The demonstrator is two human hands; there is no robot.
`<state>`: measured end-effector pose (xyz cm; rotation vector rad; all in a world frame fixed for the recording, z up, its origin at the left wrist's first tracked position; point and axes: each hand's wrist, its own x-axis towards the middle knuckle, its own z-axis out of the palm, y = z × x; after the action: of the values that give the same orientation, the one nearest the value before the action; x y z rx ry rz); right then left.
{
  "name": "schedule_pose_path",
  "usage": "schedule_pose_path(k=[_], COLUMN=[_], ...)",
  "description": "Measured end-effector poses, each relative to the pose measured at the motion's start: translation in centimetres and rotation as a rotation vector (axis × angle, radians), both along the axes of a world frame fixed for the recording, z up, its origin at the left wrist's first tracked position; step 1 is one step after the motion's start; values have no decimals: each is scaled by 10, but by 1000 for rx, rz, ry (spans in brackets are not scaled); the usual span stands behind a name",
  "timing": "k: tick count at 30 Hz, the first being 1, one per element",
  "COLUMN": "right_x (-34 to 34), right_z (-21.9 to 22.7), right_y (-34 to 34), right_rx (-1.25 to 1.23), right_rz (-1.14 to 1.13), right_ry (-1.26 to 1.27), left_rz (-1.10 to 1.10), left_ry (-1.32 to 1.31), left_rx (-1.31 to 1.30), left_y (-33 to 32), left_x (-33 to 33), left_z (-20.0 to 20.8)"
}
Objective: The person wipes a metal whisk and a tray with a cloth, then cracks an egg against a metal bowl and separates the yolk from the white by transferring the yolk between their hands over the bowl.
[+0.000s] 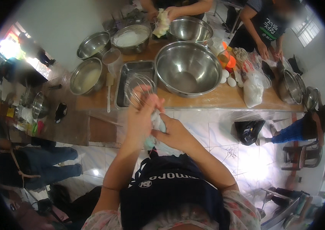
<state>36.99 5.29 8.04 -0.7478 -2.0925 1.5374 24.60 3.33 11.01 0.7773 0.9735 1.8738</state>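
Note:
In front of my dark apron, my left hand (pixel 141 111) is closed round a wire whisk (pixel 135 89), its loops pointing up over the table edge. A pale blue and white cloth (pixel 156 122) is bunched between my hands, below the whisk. My right hand (pixel 173 132) grips this cloth, its thumb pressed on it. The whisk's handle is hidden by fingers and cloth. Just beyond the loops lies a rectangular metal tray (pixel 121 90), and right of it stands a large steel bowl (pixel 187 71).
A spatula (pixel 109 90) lies left of the tray, near a clear jug (pixel 112 61) and several bowls. Eggs (pixel 231 81), bottles and a white plastic bag (pixel 253 92) stand at the right. Across the table, a co-worker's hands (pixel 173 13) hold a pale yellow mass (pixel 162 23).

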Motion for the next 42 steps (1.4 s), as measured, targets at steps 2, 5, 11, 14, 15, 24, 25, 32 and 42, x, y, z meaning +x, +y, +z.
schedule_pose_path(k=[2,5,11,14,15,24,25,32,42], right_x=[-6,-11,-21,-21,-22,-61,-66,-81,-91], right_z=[-7,4,-2,12,9,-15,-13,-30,-21], right_y=[0,-19,-29,-23,-23,-8,-9,-22,-24], right_rx=[6,16,-98,-797,-799,-940,-763,-98,-349], right_rz=[-27,-21,75,275,284,235,160,-141,-404], right_ry=[81,140,192,266,264,97,85,181,253], left_rz=[-7,29,-18,-80,-258,-468,-375,-149,-99], left_ry=[123,-149,-386,-576,-746,-490,-376,-250,169], left_rx=[-45,-9,142,252,328,67,16,24,-229], left_y=[-3,-13,-17,-15,-12,-10,-8,17,-2], left_x=[4,-25,-66,-89,-93,-76,-82,-122,-77], left_z=[6,18,17,3,-3,-28,-28,-12,-8])
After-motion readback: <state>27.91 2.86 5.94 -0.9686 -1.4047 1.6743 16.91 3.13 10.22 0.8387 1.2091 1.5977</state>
